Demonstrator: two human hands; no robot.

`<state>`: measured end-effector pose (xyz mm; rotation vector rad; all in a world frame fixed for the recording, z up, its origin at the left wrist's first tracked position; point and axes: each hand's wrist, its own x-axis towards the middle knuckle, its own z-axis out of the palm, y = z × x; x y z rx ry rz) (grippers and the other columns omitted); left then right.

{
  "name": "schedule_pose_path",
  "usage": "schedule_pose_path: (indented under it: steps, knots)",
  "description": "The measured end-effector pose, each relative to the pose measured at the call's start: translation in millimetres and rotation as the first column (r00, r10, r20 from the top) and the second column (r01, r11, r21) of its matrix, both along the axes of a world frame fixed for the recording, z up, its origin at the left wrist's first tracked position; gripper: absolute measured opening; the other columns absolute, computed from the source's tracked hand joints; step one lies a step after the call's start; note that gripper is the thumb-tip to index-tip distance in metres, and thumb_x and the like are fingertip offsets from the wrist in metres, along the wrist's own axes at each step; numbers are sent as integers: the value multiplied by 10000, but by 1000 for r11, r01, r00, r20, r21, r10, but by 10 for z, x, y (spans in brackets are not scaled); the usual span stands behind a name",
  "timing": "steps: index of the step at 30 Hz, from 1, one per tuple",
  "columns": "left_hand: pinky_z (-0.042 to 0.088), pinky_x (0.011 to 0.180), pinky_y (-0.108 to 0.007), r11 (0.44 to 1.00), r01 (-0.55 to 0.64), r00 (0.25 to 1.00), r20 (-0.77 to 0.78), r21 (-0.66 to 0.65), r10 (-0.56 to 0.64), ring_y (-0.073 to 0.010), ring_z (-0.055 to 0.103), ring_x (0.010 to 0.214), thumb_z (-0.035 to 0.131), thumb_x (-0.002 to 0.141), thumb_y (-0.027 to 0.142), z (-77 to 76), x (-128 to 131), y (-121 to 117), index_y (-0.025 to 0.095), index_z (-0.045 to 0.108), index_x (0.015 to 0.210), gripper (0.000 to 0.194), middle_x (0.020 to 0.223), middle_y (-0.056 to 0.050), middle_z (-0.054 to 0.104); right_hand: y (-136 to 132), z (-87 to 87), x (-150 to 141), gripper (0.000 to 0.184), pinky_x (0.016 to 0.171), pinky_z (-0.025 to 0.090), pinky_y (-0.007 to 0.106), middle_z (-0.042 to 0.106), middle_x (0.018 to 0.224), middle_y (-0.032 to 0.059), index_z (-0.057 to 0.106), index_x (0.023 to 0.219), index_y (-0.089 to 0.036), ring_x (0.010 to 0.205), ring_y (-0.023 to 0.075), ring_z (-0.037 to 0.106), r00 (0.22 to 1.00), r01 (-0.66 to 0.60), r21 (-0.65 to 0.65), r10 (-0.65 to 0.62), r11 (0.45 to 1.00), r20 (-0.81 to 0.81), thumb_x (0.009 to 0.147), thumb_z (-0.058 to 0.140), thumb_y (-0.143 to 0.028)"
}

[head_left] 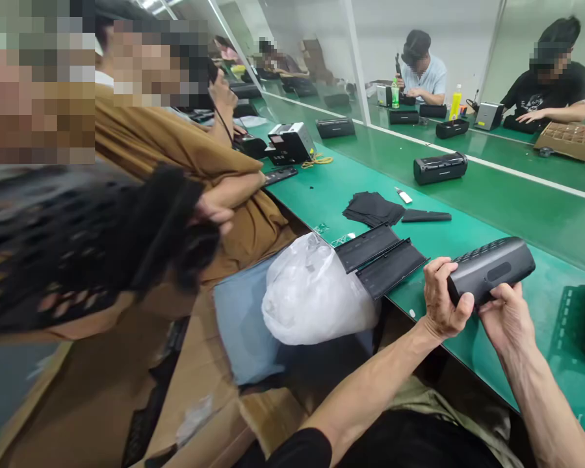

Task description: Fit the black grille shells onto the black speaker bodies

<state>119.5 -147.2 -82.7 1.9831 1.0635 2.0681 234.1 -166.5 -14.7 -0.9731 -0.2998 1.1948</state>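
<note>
A black oblong speaker body [494, 265] lies on its side above the green worktable [492, 201]. My left hand [441, 296] grips its near end, fingers curled round it. My right hand [504, 312] holds the underside from the right, fingers wrapped and thumb against the casing. Left of my hands two black flat grille panels [380, 257] rest at the table's edge. A stack of black sheets [373, 208] and a narrow black strip [426, 216] lie farther back.
A white plastic bag [312, 292] sits below the table edge on a grey bin. A person in a brown shirt [185, 156] bends over close on my left. More speaker bodies [439, 167] stand along the table. Other workers sit across it.
</note>
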Motion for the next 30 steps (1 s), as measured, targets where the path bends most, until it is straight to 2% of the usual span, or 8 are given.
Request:
schedule_pose_path:
  steps: [3,10,16,20,26,30]
  knots:
    - [541,1042,-550,1000,-4,1000,-4,-1,4,-321,568,1235,482,1005,484,-1,8,-14,186,477,1424,514,1357,-184,531,-14,-8,-54,713,645,469,242,587,902,-96,486,1089,-303,794,131,548,1000,8,-25,-8,1000,14,441,710,-110]
    - [521,1076,-545,998,36,999,19,-43,-35,-310,556,1247,484,1021,477,-36,0,-3,199,481,1404,474,1357,-166,535,46,-38,-46,679,603,397,223,541,881,-100,438,1030,-296,768,120,498,995,70,-52,-66,996,70,422,687,-123]
    - [491,1136,-554,987,63,994,94,-150,-49,-315,544,1302,452,1036,469,-73,3,2,193,468,1416,470,1377,-170,522,-40,-21,-105,768,566,384,260,598,932,-99,383,1130,-373,693,156,542,993,-51,-116,63,992,99,478,754,-206]
    - [496,1132,-554,987,42,993,114,-153,-24,-316,551,1300,449,1032,461,-82,25,-13,184,464,1419,476,1378,-177,524,-78,0,-216,745,587,415,258,592,957,-97,390,1137,-360,717,138,546,995,-15,-73,22,997,97,490,716,-185]
    - [509,1105,-548,994,-11,996,87,-105,20,-315,560,1281,478,1019,469,-75,37,-4,188,482,1407,479,1361,-172,543,-75,-18,-356,734,719,508,268,604,1013,-64,450,1148,-325,865,147,577,997,14,-46,-10,999,81,471,677,-157]
    - [510,1098,-555,993,-5,998,64,-116,13,-318,560,1280,482,1018,470,-72,31,-24,186,490,1388,466,1371,-178,544,-70,-48,-308,726,677,498,266,581,969,-60,439,1118,-314,832,150,552,994,34,-62,-28,997,106,441,660,-174]
